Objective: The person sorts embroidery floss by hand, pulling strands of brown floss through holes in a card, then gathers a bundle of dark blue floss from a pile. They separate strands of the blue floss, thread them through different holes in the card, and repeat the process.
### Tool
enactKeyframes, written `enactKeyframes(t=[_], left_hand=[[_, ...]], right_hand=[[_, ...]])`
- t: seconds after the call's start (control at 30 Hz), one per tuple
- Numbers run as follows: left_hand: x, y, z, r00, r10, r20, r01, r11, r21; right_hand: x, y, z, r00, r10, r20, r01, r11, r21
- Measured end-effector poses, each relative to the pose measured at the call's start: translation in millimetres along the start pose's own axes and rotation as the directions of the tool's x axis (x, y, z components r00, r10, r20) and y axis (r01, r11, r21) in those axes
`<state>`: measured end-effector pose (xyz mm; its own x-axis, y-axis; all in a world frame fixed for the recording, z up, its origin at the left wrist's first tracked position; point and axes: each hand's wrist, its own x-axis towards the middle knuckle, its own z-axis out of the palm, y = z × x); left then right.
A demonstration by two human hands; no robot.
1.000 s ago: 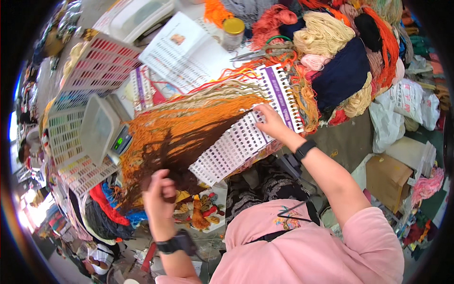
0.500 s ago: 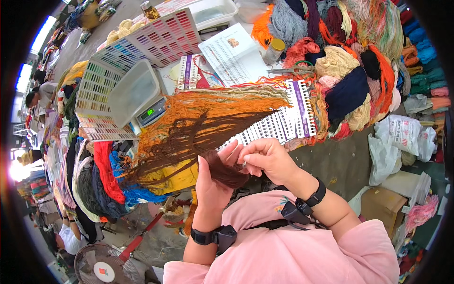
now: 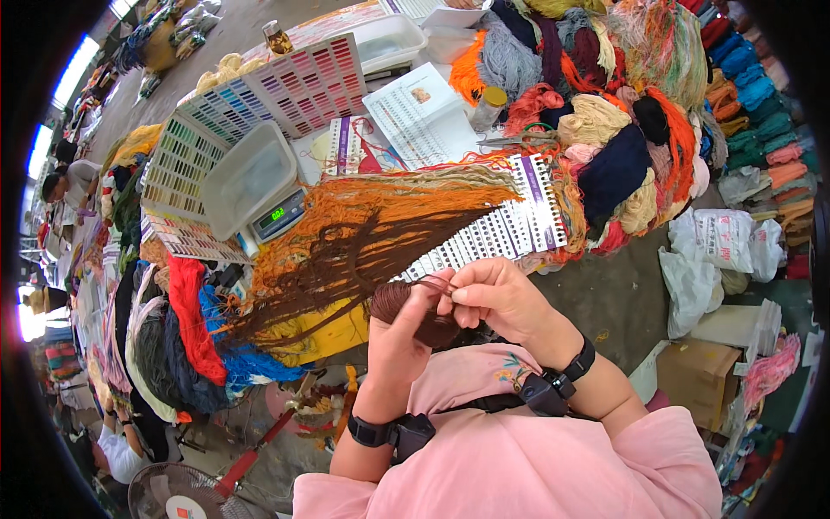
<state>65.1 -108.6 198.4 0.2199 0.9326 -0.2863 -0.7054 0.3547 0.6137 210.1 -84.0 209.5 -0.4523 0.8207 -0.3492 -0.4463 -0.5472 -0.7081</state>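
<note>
A hank of dark brown thread (image 3: 387, 299) lies in my left hand (image 3: 399, 337), whose thumb is pressed over it. Part of the hank bulges out below the fingers. My right hand (image 3: 501, 298) pinches brown strands at the left fingertips, and the two hands nearly touch. Just beyond them, long brown threads (image 3: 363, 238) and orange threads (image 3: 380, 196) hang from white punched thread cards (image 3: 471, 240) laid in an overlapping row. A card with a purple band (image 3: 536, 203) lies at the right end of the row.
A folding colour chart (image 3: 233, 117) stands behind a translucent tub (image 3: 251, 177) on a digital scale (image 3: 281, 216). Printed sheets (image 3: 424, 112), scissors (image 3: 510, 140) and a lidded jar (image 3: 489, 108) lie farther back. Yarn heaps (image 3: 614, 173) fill the right; a fan (image 3: 177, 497) stands lower left.
My left thumb and fingers have closed over the brown hank, which was more loosely cupped. Brown strands now show between my hands. The whole view has shifted slightly.
</note>
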Motion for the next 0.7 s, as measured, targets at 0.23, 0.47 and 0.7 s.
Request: enactKeyframes(t=[0.23, 0.47, 0.7], left_hand=[[1, 0, -1, 0.999, 0.043, 0.004, -0.043, 0.999, -0.030], [-2, 5, -11, 0.989, -0.004, 0.146, 0.022, 0.992, -0.124], [-2, 5, -14, 0.997, -0.031, 0.065, 0.040, 0.987, -0.154]], right_hand=[[-2, 5, 4, 0.997, 0.015, 0.073, -0.012, 0.999, -0.038], [-1, 8, 10, 0.996, -0.011, 0.093, 0.013, 1.000, -0.024], [3, 10, 10, 0.995, -0.025, 0.097, 0.036, 0.993, -0.111]])
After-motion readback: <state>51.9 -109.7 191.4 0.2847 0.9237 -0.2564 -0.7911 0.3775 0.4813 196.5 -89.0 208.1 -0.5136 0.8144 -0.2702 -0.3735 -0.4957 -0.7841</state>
